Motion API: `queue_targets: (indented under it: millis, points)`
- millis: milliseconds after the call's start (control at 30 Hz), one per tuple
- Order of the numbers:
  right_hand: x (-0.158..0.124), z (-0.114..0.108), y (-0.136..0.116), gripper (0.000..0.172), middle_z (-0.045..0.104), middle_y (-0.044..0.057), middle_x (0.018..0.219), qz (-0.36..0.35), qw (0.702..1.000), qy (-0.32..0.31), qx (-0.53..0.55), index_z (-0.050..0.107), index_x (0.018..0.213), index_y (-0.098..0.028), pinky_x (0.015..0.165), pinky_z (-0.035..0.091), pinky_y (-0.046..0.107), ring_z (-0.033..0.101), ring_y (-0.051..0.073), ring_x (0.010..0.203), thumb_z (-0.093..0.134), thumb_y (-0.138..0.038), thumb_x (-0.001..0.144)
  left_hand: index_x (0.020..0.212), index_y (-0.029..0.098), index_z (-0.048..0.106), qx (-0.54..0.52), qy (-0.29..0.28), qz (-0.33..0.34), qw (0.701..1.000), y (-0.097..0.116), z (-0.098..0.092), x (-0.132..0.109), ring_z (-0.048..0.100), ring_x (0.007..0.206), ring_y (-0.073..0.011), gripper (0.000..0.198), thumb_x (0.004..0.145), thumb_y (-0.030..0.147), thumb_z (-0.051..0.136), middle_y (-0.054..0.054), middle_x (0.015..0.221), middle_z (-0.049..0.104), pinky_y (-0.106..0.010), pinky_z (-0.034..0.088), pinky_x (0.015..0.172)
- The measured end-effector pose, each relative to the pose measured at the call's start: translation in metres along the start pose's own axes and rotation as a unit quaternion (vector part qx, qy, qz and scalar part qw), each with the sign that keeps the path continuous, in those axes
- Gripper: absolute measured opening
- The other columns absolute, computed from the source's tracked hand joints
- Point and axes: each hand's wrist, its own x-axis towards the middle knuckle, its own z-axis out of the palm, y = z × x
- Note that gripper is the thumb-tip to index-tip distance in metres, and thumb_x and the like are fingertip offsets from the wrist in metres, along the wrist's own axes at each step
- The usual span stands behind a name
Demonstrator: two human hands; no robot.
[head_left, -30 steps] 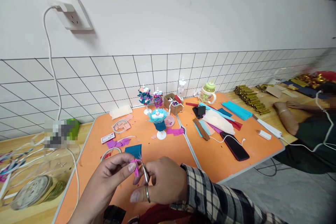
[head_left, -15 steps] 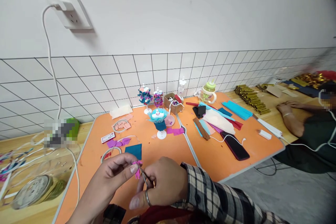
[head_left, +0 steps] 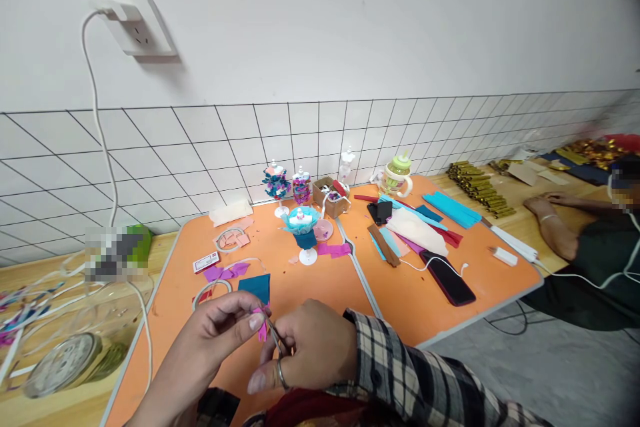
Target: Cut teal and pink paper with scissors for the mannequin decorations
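Note:
Near the front of the orange table, my left hand [head_left: 217,337] pinches a small pink piece [head_left: 263,331] between thumb and fingertips. My right hand [head_left: 313,347] holds slim metal scissors [head_left: 277,339], whose tips touch or nearly touch the pink piece; the exact contact is hidden by the fingers. A dark teal square [head_left: 255,287] lies just behind my left hand. Farther back, a small white dress form [head_left: 303,232] wears light blue and teal material. Two decorated forms [head_left: 277,183] stand behind it, beside a small cardboard box [head_left: 331,199].
Purple pieces [head_left: 226,271], a white ring [head_left: 212,290] and a small labelled box [head_left: 206,262] lie at the left. Coloured strips [head_left: 415,230], a phone [head_left: 449,278] and a bottle [head_left: 397,177] are at the right. A person's forearm [head_left: 557,233] rests on the neighbouring table.
The pink piece has shifted slightly at my left fingertips, with less of its top edge showing. Both hands stay in nearly the same place.

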Motion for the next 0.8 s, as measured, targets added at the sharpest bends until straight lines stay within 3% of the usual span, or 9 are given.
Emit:
queue_targets:
  millis: [100,267,467,633,800]
  points:
    - [0.0001,-0.0011,-0.0021,0.042,0.061,-0.008,0.057,0.007,1.000,-0.026,0.007,0.073,0.078,-0.023,0.062,0.040,0.020,0.057,0.009,0.060,0.075,-0.064,0.079,0.073,0.023,0.079,-0.001,0.004,-0.006,1.000,-0.0028,-0.0013,-0.0007,0.065,0.071,-0.0181,0.023,0.076,0.045,0.083,-0.001,0.071,0.073,-0.024,0.052,0.068]
    - [-0.0005,-0.0005,-0.0014,0.043,0.062,-0.008,0.064,0.005,1.000,0.013,-0.001,0.073,0.081,-0.024,0.057,0.037,0.021,0.056,0.009,0.061,0.083,-0.064,0.069,0.073,0.023,0.079,0.007,-0.004,-0.009,1.000,-0.0044,-0.0021,-0.0004,0.066,0.072,-0.0190,0.024,0.077,0.046,0.083,-0.002,0.072,0.074,-0.025,0.052,0.069]
    - [0.0017,-0.0010,-0.0018,0.040,0.064,-0.007,0.059,-0.018,0.999,-0.030,-0.021,0.072,0.071,-0.022,0.070,0.042,0.020,0.063,0.010,0.068,0.071,-0.059,0.086,0.073,0.022,0.077,0.007,-0.026,-0.002,1.000,-0.0016,-0.0002,-0.0015,0.065,0.069,-0.0189,0.026,0.080,0.047,0.080,-0.002,0.070,0.072,-0.026,0.051,0.067]
    - [-0.0017,-0.0017,-0.0060,0.038,0.069,-0.007,0.070,0.007,1.000,0.007,-0.019,0.075,0.084,-0.025,0.060,0.040,0.020,0.061,0.011,0.066,0.081,-0.061,0.073,0.072,0.021,0.077,0.014,-0.008,-0.003,1.000,-0.0028,0.0003,-0.0020,0.063,0.069,-0.0186,0.027,0.080,0.047,0.080,-0.002,0.069,0.071,-0.026,0.051,0.067]
    - [0.0019,-0.0006,-0.0005,0.038,0.067,-0.006,0.061,-0.029,0.999,-0.021,-0.016,0.073,0.073,-0.022,0.074,0.044,0.020,0.066,0.011,0.072,0.070,-0.058,0.087,0.073,0.021,0.077,0.011,-0.016,-0.004,1.000,-0.0053,-0.0009,-0.0012,0.064,0.069,-0.0195,0.027,0.079,0.047,0.080,-0.003,0.069,0.071,-0.027,0.051,0.066]
